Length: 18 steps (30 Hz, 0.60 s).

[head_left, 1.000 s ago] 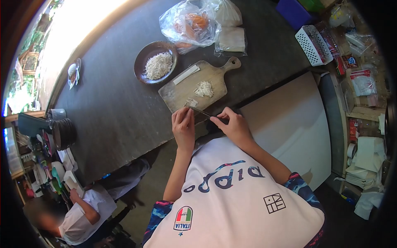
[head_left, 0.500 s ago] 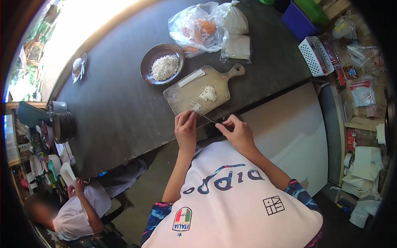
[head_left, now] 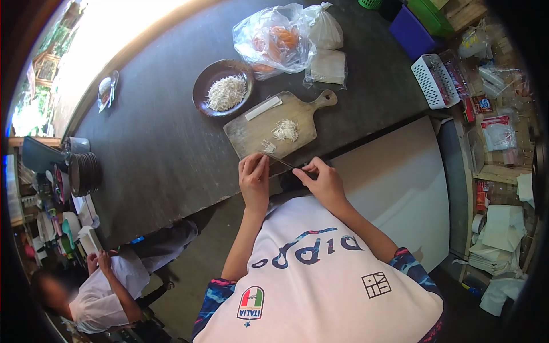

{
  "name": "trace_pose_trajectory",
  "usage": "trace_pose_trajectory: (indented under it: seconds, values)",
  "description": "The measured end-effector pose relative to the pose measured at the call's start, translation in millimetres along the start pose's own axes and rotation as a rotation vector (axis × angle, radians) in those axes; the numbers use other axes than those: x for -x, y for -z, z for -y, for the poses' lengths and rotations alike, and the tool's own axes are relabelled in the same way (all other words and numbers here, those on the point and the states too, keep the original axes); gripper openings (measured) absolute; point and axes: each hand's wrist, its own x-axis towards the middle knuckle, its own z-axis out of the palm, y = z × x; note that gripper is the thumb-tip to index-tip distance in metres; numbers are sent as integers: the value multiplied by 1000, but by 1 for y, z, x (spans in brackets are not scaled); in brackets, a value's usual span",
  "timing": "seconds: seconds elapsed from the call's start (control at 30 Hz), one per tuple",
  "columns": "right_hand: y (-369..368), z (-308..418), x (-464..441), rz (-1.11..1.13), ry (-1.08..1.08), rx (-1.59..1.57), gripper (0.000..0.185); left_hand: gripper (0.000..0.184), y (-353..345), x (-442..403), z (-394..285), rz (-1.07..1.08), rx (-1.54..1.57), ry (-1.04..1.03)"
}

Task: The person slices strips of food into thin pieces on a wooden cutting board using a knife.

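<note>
My right hand (head_left: 322, 178) is closed round the dark handle of a thin knife (head_left: 281, 162), whose blade points left across the board's near edge. My left hand (head_left: 254, 174) is closed at that same edge, its fingertips by the blade's tip; what they pinch is hidden. Just beyond them lie a few short white strips (head_left: 267, 147) on the wooden cutting board (head_left: 306, 116). A small heap of thin white shreds (head_left: 285, 130) sits near the board's middle. Farther back on it rests a flat white strip (head_left: 263, 108).
Behind the board stands a brown bowl (head_left: 201, 91) of white shreds (head_left: 226, 93). Clear plastic bags (head_left: 269, 37) lie beyond it on the dark table (head_left: 154, 131). A white basket (head_left: 436, 81) is at right, stacked dark plates (head_left: 85, 174) at left. Another person (head_left: 108, 291) sits lower left.
The knife's blade now shows as a thinner line, and my right hand has shifted slightly left. The other person's hands have moved a little. The whole view has shifted slightly.
</note>
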Motion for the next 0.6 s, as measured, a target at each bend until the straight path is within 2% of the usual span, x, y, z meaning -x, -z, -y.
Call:
trace_pose_trajectory:
  seconds: [0.23,0.33,0.6]
  values:
    - [7,-4,10,-6,-12,39,42,15,2,0,2,1,-11,-22]
    - [-4,-7,1,-91,96,47,38,16,0,1,3,3,-12,-4]
    - [10,-2,9,-16,2,43,41,15,1,0,3,-7,-3,-10]
